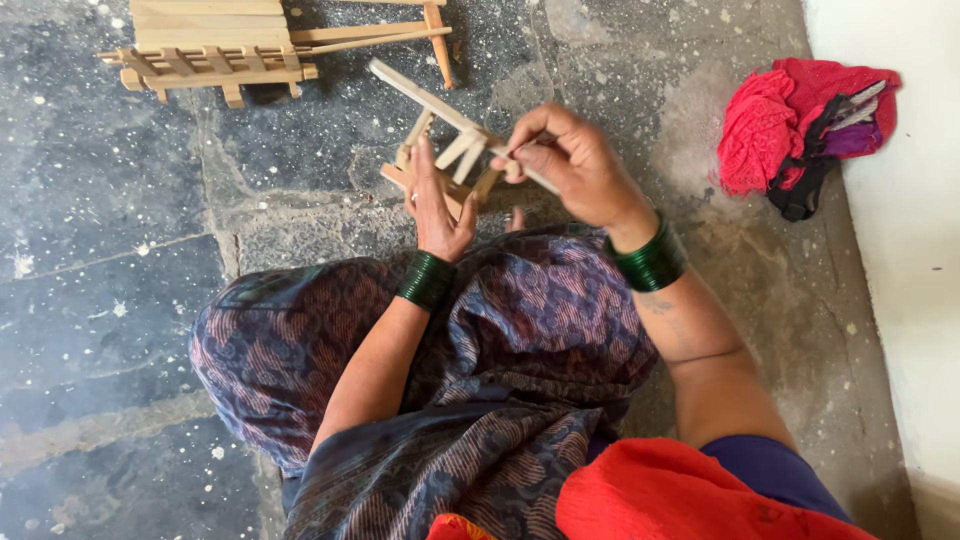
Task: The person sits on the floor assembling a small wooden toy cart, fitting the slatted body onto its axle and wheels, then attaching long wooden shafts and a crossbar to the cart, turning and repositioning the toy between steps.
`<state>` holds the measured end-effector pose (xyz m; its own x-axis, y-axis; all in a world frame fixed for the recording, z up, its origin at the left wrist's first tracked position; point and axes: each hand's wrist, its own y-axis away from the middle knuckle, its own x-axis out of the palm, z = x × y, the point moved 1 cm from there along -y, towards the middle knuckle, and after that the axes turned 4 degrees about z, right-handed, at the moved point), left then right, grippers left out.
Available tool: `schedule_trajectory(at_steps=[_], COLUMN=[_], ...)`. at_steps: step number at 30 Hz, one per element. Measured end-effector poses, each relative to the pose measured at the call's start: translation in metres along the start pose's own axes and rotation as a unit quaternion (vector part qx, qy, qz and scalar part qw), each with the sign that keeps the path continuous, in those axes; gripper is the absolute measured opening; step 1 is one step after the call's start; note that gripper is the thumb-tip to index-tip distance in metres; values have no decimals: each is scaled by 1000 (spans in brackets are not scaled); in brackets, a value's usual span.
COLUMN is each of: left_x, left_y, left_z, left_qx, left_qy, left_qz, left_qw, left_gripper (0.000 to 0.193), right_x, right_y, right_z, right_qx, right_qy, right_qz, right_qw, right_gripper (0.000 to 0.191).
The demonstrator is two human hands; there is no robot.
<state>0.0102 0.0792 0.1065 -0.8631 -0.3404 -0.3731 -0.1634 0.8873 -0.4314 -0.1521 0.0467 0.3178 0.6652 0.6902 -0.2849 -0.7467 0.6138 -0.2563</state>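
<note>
Hands: left steadies wooden stick frame, right pinches its slat.

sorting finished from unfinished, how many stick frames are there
2: one stick frame held in the left hand and right hand; another stick frame on the floor, partly cut off at the top edge.

- Small stick frame: pale bare wood, matt, unpainted.
- Finished stick pieces: same raw, light wood.
- Bangles: glossy green, hard-looking.
- Floor: rough dark stone, speckled with white flecks.
- Crumpled bundle: soft red cloth.
- Lap garment: printed woven cloth, matt.
</note>
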Motion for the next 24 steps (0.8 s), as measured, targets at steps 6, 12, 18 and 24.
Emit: schedule_trajectory(at_steps=[6,12,18,24], left_x=[-21,-25,-5,-30], left_y=[-14,-18,-26,-41], left_z=[-18,5,34,92], left_qx=[-27,-139,-4,-106], left_qy=[210,395,227,310], left_qz=[-54,-20,-65,-124], left_qw=[976,908,972,937], left_gripper=[77,46,27,37], right_x=[60,90,57,33], right_y=[-21,-27,-5,38], right_z=[1,12,-31,-116], right_qx=[22,11,36,212], right_qy=[-49,86,103,97], right_qz=[-25,-37,-109,-218], right_qw=[998,996,988,948], right_gripper=[5,3,7,7])
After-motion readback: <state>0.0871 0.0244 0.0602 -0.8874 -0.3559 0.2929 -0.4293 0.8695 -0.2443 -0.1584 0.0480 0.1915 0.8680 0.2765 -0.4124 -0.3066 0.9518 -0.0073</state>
